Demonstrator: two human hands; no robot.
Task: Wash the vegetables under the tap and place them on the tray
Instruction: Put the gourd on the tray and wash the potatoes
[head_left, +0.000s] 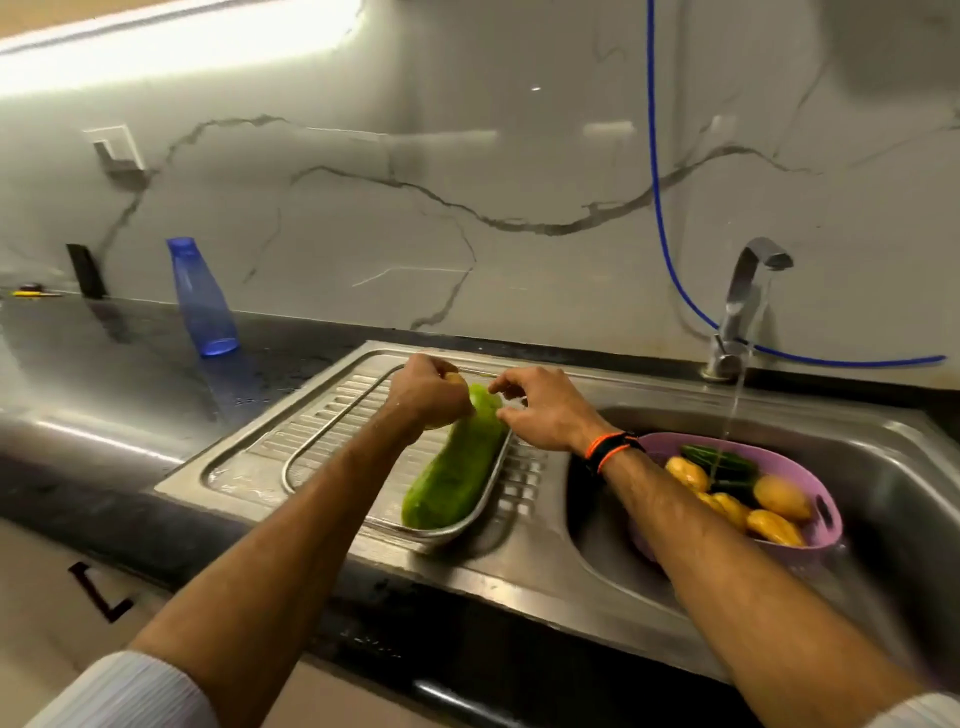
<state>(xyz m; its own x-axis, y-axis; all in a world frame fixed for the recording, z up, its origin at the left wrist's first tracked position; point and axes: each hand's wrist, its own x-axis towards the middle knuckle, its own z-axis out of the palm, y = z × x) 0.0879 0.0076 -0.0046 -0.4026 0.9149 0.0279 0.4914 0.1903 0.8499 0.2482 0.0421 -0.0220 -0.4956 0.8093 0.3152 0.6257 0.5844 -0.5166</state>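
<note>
A long light-green gourd (457, 467) lies in the oval steel tray (306, 447) on the sink's drainboard. My left hand (426, 392) grips a yellowish vegetable (456, 380) over the tray's far end, beside the gourd's tip. My right hand (545, 410) hovers just right of the gourd's tip, fingers loosely curled, holding nothing. In the sink basin stands a purple colander (826, 499) with several yellow vegetables (779, 499) and dark green ones (727, 462). The tap (748, 291) runs, its stream falling into the colander.
A blue plastic bottle (200, 296) stands on the dark countertop (104, 364) left of the drainboard. A blue hose (660, 208) hangs down the marble wall behind the tap. A dark object (85, 270) leans on the wall at far left.
</note>
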